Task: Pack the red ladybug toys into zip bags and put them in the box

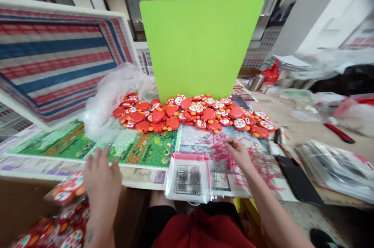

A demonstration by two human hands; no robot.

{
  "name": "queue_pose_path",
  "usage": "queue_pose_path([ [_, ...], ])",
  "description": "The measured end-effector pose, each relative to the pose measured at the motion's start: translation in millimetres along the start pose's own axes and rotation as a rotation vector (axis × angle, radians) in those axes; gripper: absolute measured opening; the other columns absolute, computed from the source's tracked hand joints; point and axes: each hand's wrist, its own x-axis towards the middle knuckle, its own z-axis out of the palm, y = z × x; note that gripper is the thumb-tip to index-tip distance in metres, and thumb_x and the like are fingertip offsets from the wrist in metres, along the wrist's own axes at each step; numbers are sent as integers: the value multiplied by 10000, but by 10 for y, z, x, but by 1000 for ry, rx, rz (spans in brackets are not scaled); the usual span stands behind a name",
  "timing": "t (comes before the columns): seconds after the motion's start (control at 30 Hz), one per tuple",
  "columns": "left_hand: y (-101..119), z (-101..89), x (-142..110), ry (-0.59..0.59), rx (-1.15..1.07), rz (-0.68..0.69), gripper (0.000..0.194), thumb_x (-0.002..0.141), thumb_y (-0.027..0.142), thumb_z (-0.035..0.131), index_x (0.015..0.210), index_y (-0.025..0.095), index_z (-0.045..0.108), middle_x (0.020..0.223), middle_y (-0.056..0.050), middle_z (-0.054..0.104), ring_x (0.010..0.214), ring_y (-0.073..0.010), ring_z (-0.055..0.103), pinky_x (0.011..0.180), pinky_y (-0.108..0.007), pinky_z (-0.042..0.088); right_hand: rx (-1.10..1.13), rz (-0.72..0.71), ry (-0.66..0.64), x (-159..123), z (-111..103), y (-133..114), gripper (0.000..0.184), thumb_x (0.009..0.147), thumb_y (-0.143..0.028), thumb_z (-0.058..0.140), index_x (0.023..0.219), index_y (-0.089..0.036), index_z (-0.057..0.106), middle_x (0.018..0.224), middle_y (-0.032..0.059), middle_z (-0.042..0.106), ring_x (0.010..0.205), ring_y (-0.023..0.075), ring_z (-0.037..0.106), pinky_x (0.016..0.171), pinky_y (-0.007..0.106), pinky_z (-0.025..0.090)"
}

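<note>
My left hand (102,176) is open, its fingers stretched forward over the table's front left edge. Beside it, a red toy in a clear bag (68,188) is tilted above a cardboard box (131,209) at my left; whether the hand touches it, I cannot tell. More bagged red toys (58,228) fill the box's left part. My right hand (238,152) is closed in a pinch above scattered pink strips (257,162); anything between the fingertips is too small to make out. Between my hands lies a stack of clear plastic bags (188,179) with pink top edges and printed labels.
A long pile of red crab-like toys (209,114) spreads before an upright green board (201,45). Thin plastic wrap (113,96) and a striped, lined crate (58,61) are at left. On the right lie a black phone (298,179), a red cutter (339,133) and a bag bundle (336,170).
</note>
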Motion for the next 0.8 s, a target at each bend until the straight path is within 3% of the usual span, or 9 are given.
queue_pose_path([
  [0.07, 226, 324, -48, -150, -91, 134, 440, 921, 322, 387, 1267, 98, 538, 1311, -194, 576, 1267, -319, 496, 1079, -483, 377, -112, -25, 102, -148, -321, 62, 300, 804, -449, 569, 915, -183, 655, 814, 62, 683, 725, 203, 615, 691, 344, 500],
  [0.17, 792, 784, -128, -404, -198, 299, 424, 934, 324, 375, 1278, 127, 525, 1298, -154, 600, 1233, -277, 532, 1065, -439, 395, -364, -85, 185, -443, -898, 196, 301, 874, -420, 498, 984, -191, 660, 927, 90, 689, 862, 231, 640, 800, 376, 507],
  [0.27, 1439, 1138, -143, -632, -225, 429, 443, 946, 330, 385, 1303, 95, 502, 1319, -175, 584, 1250, -266, 524, 1059, -383, 390, -605, -180, 52, -759, -1429, 364, 345, 930, -400, 433, 1125, -205, 640, 1091, 119, 663, 1030, 248, 625, 909, 398, 492],
  [0.37, 2001, 1462, -106, -821, -200, 499, 519, 952, 406, 386, 1335, 66, 461, 1343, -214, 553, 1272, -278, 506, 1049, -350, 380, -824, -280, -125, -1013, -1753, 524, 505, 929, -456, 464, 1362, -199, 492, 1327, 156, 553, 1242, 286, 515, 1027, 447, 430],
  [0.47, 2440, 1771, -123, -943, -143, 420, 640, 922, 518, 408, 1380, 72, 406, 1381, -241, 506, 1311, -316, 461, 1046, -364, 367, -1003, -353, -241, -1156, -1821, 631, 827, 889, -550, 509, 1532, -160, 165, 1537, 187, 299, 1423, 334, 266, 1107, 506, 330],
  [0.53, 2671, 1928, -204, -999, -133, 338, 749, 891, 590, 414, 1421, 67, 341, 1413, -260, 462, 1334, -351, 422, 1053, -409, 353, -1076, -382, -286, -1181, -1754, 679, 938, 877, -604, 488, 1544, -149, 9, 1585, 187, 163, 1460, 342, 141, 1124, 526, 285],
  [0.67, 2995, 2046, -517, -1056, -204, 269, 892, 846, 698, 358, 1474, 76, 237, 1511, -255, 320, 1408, -389, 281, 1119, -523, 225, -1132, -409, -329, -1077, -1512, 775, 1018, 850, -692, 436, 1533, -141, -79, 1598, 179, 93, 1469, 334, 88, 1142, 525, 233],
  [0.8, 3167, 1955, -915, -1173, -347, 396, 996, 811, 760, 304, 1504, 61, 151, 1568, -219, 200, 1457, -362, 149, 1167, -506, 122, -1085, -452, -336, -827, -1266, 838, 1096, 815, -743, 422, 1522, -90, -103, 1597, 194, 57, 1469, 346, 61, 1150, 535, 195],
])
